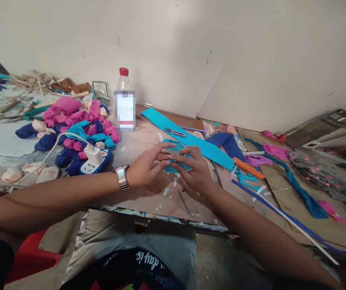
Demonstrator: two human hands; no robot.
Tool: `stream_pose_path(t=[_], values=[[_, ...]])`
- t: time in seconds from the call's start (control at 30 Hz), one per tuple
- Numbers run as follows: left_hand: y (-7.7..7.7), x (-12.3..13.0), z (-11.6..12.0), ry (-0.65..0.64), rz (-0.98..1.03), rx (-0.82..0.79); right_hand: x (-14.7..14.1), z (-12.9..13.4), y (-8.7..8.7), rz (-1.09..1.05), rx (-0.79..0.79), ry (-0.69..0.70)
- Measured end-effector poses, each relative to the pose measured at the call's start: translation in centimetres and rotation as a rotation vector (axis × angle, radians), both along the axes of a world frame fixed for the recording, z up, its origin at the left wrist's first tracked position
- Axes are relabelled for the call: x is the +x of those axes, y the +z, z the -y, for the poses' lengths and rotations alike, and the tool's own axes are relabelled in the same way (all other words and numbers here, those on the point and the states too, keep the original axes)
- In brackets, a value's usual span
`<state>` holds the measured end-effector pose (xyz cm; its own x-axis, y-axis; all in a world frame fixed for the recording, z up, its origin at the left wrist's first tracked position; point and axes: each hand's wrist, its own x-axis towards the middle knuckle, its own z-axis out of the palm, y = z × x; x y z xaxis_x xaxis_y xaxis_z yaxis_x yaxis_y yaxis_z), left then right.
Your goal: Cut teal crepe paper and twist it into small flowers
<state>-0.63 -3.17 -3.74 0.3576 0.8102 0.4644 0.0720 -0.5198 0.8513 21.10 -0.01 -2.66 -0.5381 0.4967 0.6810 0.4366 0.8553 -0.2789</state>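
Note:
Between my two hands is a piece of turquoise fabric (170, 167), partly hidden by my fingers. My left hand (145, 166), with a metal watch (121, 177) on its wrist, pinches the fabric's left side between thumb and fingers. From the other side my right hand (196, 169) pinches it too, its fingertips close to the left ones. Just beyond the hands lies a long bright blue fabric strip (212, 151). Small thread snips (175, 132) rest on that strip. An orange-handled cutter (248, 168) lies at the strip's right end.
At left, pink, blue and navy fabric bundles (79, 117) are heaped beside a power strip (96, 161) with a plugged-in charger. A red-capped bottle (124, 82) stands behind. Right of my arm lie a white stick (303, 229), fabric scraps (276, 152) and cardboard (282, 189).

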Motion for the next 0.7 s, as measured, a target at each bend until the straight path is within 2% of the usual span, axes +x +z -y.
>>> stream_pose_path(t=[0.17,0.27,0.33,0.47,0.53,0.7], values=[[0.1,0.2,-0.4,-0.07,0.131,-0.152,0.0,0.1,0.1,-0.011,-0.044,0.02],[-0.4,0.2,-0.9,0.025,0.212,-0.258,0.1,0.1,0.3,-0.068,-0.023,0.012],[-0.6,0.1,-1.2,0.075,0.24,-0.401,0.2,0.1,0.4,-0.115,-0.011,0.001],[-0.3,0.2,-1.2,0.02,0.392,-0.678,0.3,-0.1,0.3,-0.142,-0.024,-0.011],[0.1,0.2,-0.9,-0.006,0.437,-0.708,0.3,-0.2,0.2,-0.152,-0.027,-0.006],[0.3,0.3,-0.6,-0.039,0.431,-0.656,0.2,-0.1,0.2,-0.204,-0.017,0.025]])
